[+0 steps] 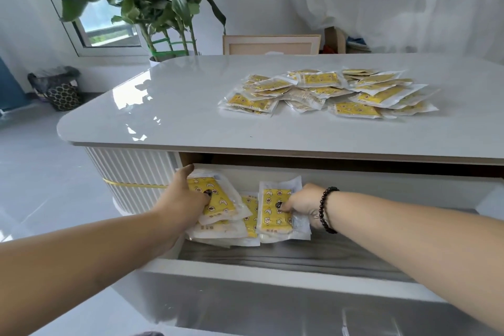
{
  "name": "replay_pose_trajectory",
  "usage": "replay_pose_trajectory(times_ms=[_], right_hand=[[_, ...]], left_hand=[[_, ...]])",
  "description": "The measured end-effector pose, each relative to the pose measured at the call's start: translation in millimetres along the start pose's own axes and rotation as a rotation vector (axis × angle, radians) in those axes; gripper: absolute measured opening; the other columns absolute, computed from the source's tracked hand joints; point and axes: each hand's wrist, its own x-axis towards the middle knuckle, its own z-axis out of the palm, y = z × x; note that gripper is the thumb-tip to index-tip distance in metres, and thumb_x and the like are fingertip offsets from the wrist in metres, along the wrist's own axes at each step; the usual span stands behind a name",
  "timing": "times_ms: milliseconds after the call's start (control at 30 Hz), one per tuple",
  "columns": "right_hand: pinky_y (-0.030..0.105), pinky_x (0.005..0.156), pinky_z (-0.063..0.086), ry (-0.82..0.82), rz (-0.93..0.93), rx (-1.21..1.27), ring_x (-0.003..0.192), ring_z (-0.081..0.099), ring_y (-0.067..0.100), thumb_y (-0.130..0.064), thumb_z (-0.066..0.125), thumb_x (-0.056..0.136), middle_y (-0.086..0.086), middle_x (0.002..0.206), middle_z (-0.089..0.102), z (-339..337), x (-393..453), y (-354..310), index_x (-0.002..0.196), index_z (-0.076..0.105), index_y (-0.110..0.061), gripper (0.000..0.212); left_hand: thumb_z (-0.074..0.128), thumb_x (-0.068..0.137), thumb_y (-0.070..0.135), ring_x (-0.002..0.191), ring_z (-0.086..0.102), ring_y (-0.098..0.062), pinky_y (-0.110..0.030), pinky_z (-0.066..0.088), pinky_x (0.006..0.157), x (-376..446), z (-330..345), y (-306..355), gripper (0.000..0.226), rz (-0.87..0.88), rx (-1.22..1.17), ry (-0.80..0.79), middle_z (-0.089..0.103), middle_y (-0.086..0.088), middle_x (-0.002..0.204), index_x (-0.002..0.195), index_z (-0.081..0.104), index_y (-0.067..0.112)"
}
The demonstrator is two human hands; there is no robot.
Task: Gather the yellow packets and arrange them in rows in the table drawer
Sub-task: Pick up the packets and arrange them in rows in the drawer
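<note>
The table drawer stands pulled open below the white tabletop. Inside, at its left end, lie several yellow packets in clear wrappers. My left hand grips the left stack of packets, thumb on top. My right hand, with a dark bead bracelet on the wrist, pinches an upright packet beside it, thumb pressed on its face. A loose heap of several more yellow packets is spread on the tabletop, far right of centre.
The drawer's wood-grain floor shows bare to the right of the packets. A potted plant stands behind the table's far left corner. A patterned bin sits on the floor at left. A wooden frame leans behind the table.
</note>
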Motion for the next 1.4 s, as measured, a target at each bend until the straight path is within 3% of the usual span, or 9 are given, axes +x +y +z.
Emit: replay_pose_trajectory(times_ms=[367, 533, 700, 900, 1000, 1100, 1167, 1267, 1400], right_hand=[[0.036, 0.086, 0.055, 0.050, 0.021, 0.052, 0.094, 0.065, 0.023, -0.021, 0.083, 0.069, 0.008, 0.104, 0.067, 32, 33, 15, 0.104, 0.063, -0.007, 0.043], [0.018, 0.042, 0.034, 0.133, -0.067, -0.216, 0.059, 0.049, 0.008, -0.045, 0.074, 0.075, -0.004, 0.077, 0.056, 24, 19, 15, 0.083, 0.055, -0.018, 0.034], [0.025, 0.057, 0.039, 0.269, -0.094, -0.309, 0.085, 0.054, 0.022, -0.052, 0.057, 0.086, 0.010, 0.110, 0.056, 11, -6, 6, 0.123, 0.046, -0.005, 0.061], [0.024, 0.049, 0.035, 0.188, -0.300, -0.085, 0.057, 0.047, 0.017, -0.036, 0.044, 0.095, 0.002, 0.066, 0.050, -2, -72, -11, 0.069, 0.048, -0.014, 0.035], [0.027, 0.053, 0.045, 0.000, -0.308, 0.294, 0.059, 0.054, 0.021, -0.035, 0.043, 0.097, 0.011, 0.077, 0.055, -9, -113, -20, 0.086, 0.053, -0.008, 0.032], [0.033, 0.061, 0.050, -0.009, -0.384, 0.474, 0.071, 0.046, 0.039, -0.073, 0.047, 0.078, 0.044, 0.106, 0.046, -17, -147, -20, 0.110, 0.049, 0.014, 0.093], [0.039, 0.064, 0.058, 0.004, -0.448, 0.540, 0.090, 0.050, 0.055, -0.061, 0.056, 0.081, 0.038, 0.128, 0.042, -20, -166, -19, 0.119, 0.047, 0.012, 0.084], [0.050, 0.076, 0.058, 0.075, -0.524, 0.521, 0.083, 0.060, 0.032, -0.036, 0.071, 0.081, 0.033, 0.111, 0.061, -27, -184, -13, 0.104, 0.059, 0.009, 0.052], [0.037, 0.067, 0.040, 0.200, -0.541, 0.471, 0.075, 0.049, 0.022, -0.056, 0.066, 0.061, 0.026, 0.079, 0.057, -37, -199, -5, 0.096, 0.054, 0.015, 0.080]], left_hand=[[0.056, 0.093, -0.001, 0.094, 0.070, -0.034, -0.053, 0.055, 0.087, 9, -2, -4, 0.075, -0.049, -0.089, -0.049, 0.066, -0.014, 0.107, 0.150, 0.021, 0.033], [0.057, 0.092, 0.002, 0.095, 0.070, -0.037, -0.057, 0.055, 0.085, 7, -1, -2, 0.087, -0.020, -0.018, -0.061, 0.070, -0.014, 0.103, 0.151, 0.008, 0.042], [0.059, 0.093, 0.010, 0.084, 0.072, -0.028, -0.047, 0.060, 0.075, -1, -2, 5, 0.081, 0.038, 0.006, -0.074, 0.068, -0.009, 0.116, 0.151, 0.006, 0.026], [0.059, 0.094, 0.012, 0.089, 0.072, -0.033, -0.054, 0.057, 0.081, -29, -5, 32, 0.034, 0.192, -0.013, -0.174, 0.071, -0.006, 0.107, 0.127, 0.051, 0.017], [0.057, 0.094, 0.006, 0.094, 0.071, -0.033, -0.055, 0.055, 0.086, -51, -5, 52, 0.035, 0.288, -0.087, -0.222, 0.071, -0.006, 0.108, 0.127, 0.051, 0.017], [0.054, 0.093, -0.002, 0.096, 0.071, -0.030, -0.052, 0.055, 0.089, -76, -6, 66, 0.040, 0.351, -0.180, -0.287, 0.071, -0.007, 0.109, 0.127, 0.049, 0.017], [0.052, 0.093, -0.006, 0.093, 0.072, -0.028, -0.049, 0.057, 0.085, -92, -8, 71, 0.037, 0.382, -0.248, -0.337, 0.073, -0.007, 0.106, 0.122, 0.052, 0.017], [0.051, 0.092, -0.010, 0.090, 0.073, -0.025, -0.043, 0.060, 0.077, -115, -11, 77, 0.036, 0.429, -0.314, -0.419, 0.076, 0.001, 0.096, 0.106, 0.056, 0.023], [0.067, 0.082, -0.007, 0.088, 0.074, -0.024, -0.043, 0.061, 0.074, -137, -13, 78, 0.042, 0.495, -0.300, -0.440, 0.076, 0.005, 0.097, 0.108, 0.055, 0.025]])
